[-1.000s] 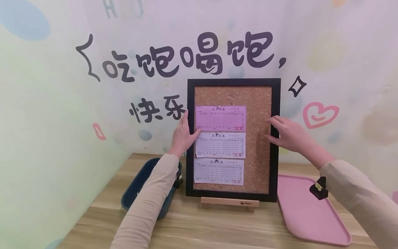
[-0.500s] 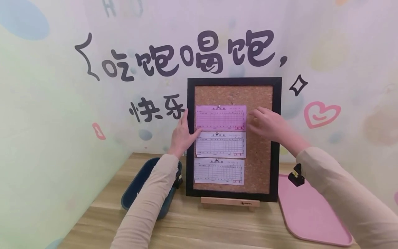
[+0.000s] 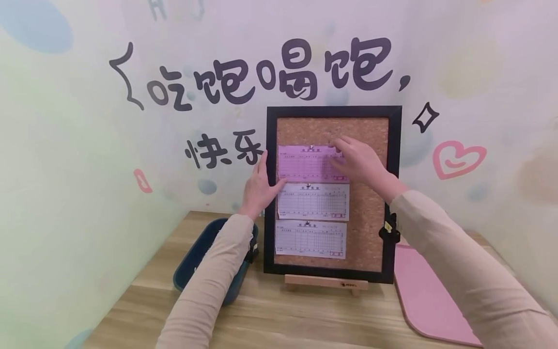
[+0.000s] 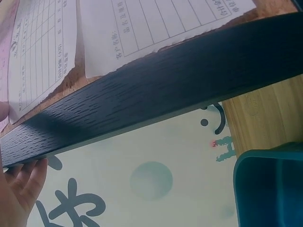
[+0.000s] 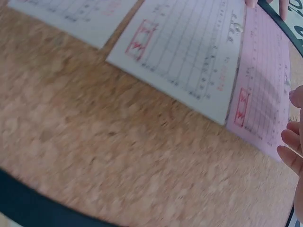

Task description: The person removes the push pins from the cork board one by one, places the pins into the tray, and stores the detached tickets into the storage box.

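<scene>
A black-framed cork board [image 3: 368, 213] stands upright on a small wooden easel [image 3: 322, 281]. Three receipt slips hang on it in a column, each with a pushpin at its top: a pink receipt [image 3: 298, 167] above, a white receipt [image 3: 301, 206] in the middle and another white receipt [image 3: 301, 245] below. My left hand [image 3: 255, 194] grips the frame's left side, thumb in front and fingers [image 4: 31, 179] behind. My right hand [image 3: 364, 162] is over the pink receipt's right end, fingers loosely bent near its top pin [image 3: 311, 147], with nothing seen between them.
On the wooden table [image 3: 340, 320], a dark blue bin [image 3: 205, 242] stands left of the board, partly behind my left sleeve. A pink tray [image 3: 431, 295] lies to the right, under my right forearm. Behind the board rises a wall [image 3: 218, 29] with black lettering.
My right hand has moved left from the frame's right side, across the cork, to the pink receipt. The left hand keeps its hold on the frame.
</scene>
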Demonstrator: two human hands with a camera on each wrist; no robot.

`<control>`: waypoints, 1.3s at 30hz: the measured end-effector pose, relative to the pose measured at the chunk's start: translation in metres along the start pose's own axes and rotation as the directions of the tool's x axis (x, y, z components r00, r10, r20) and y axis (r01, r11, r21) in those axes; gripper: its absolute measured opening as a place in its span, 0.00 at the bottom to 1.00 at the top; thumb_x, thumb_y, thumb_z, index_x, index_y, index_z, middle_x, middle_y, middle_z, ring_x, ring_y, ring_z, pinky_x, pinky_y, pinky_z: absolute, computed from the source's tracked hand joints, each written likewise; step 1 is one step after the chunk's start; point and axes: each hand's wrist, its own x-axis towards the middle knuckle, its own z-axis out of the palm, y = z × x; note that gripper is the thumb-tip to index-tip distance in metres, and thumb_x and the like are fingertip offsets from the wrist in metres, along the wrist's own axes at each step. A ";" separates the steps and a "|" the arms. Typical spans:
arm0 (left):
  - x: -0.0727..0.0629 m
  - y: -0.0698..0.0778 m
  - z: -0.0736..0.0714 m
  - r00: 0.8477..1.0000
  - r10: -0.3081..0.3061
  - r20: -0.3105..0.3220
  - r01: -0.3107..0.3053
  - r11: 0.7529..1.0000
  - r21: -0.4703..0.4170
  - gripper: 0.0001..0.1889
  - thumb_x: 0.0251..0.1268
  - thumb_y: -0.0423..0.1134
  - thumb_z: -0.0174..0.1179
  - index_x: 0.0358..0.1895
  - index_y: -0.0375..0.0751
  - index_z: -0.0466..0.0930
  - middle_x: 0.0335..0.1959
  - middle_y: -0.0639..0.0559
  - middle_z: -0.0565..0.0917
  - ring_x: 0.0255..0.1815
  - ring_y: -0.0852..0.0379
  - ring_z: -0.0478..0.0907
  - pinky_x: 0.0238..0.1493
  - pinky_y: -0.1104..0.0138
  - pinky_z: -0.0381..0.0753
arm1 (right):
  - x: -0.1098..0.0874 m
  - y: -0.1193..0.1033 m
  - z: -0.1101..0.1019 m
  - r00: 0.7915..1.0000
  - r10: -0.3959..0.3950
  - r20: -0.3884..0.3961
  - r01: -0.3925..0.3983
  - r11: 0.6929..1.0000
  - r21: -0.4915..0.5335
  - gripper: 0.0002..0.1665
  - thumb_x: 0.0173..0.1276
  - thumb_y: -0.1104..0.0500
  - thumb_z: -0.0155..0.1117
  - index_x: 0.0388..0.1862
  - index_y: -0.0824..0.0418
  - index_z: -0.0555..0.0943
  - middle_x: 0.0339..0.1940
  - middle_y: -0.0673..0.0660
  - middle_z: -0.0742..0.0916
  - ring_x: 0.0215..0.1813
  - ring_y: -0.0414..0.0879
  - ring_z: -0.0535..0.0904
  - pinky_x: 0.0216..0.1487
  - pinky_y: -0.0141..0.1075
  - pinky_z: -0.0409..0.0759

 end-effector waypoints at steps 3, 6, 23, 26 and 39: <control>0.001 0.000 0.001 1.000 0.002 0.000 -0.002 1.000 -0.006 0.45 0.56 0.51 0.61 0.70 0.39 0.44 0.68 0.40 0.59 0.52 0.42 0.73 0.54 0.57 0.71 | 0.006 -0.001 0.002 1.000 -0.006 -0.031 0.006 1.000 0.002 0.14 0.58 0.60 0.64 0.41 0.64 0.76 0.34 0.58 0.81 0.34 0.51 0.77 0.36 0.44 0.76; 0.001 0.000 0.001 1.000 -0.008 0.005 0.008 1.000 -0.010 0.45 0.56 0.51 0.61 0.71 0.40 0.44 0.68 0.40 0.58 0.53 0.43 0.73 0.55 0.57 0.71 | 0.010 -0.002 0.006 0.999 -0.007 -0.045 0.007 1.000 0.007 0.12 0.59 0.61 0.63 0.40 0.65 0.76 0.33 0.58 0.80 0.32 0.50 0.76 0.34 0.43 0.76; -0.002 0.003 0.004 1.000 -0.003 -0.006 0.003 1.000 -0.003 0.46 0.55 0.51 0.61 0.71 0.41 0.44 0.67 0.40 0.59 0.42 0.44 0.78 0.48 0.57 0.75 | 0.028 -0.016 0.030 0.986 0.120 -0.118 -0.110 0.990 0.086 0.05 0.61 0.64 0.57 0.35 0.63 0.77 0.27 0.56 0.79 0.29 0.48 0.72 0.31 0.40 0.70; -0.001 0.004 0.004 1.000 -0.002 -0.015 0.002 1.000 -0.003 0.46 0.55 0.51 0.62 0.71 0.41 0.44 0.67 0.40 0.60 0.35 0.46 0.78 0.42 0.58 0.77 | 0.029 -0.020 0.030 0.978 0.160 -0.131 -0.148 0.984 0.098 0.06 0.61 0.65 0.57 0.36 0.64 0.79 0.30 0.57 0.80 0.30 0.48 0.73 0.31 0.40 0.72; 0.000 0.002 0.001 1.000 -0.014 -0.022 0.014 1.000 0.013 0.45 0.54 0.50 0.62 0.71 0.42 0.45 0.67 0.40 0.60 0.28 0.47 0.77 0.35 0.58 0.77 | 0.039 -0.027 0.036 0.960 0.274 -0.067 -0.261 0.953 0.156 0.07 0.63 0.63 0.55 0.38 0.65 0.78 0.30 0.57 0.78 0.32 0.48 0.70 0.34 0.39 0.68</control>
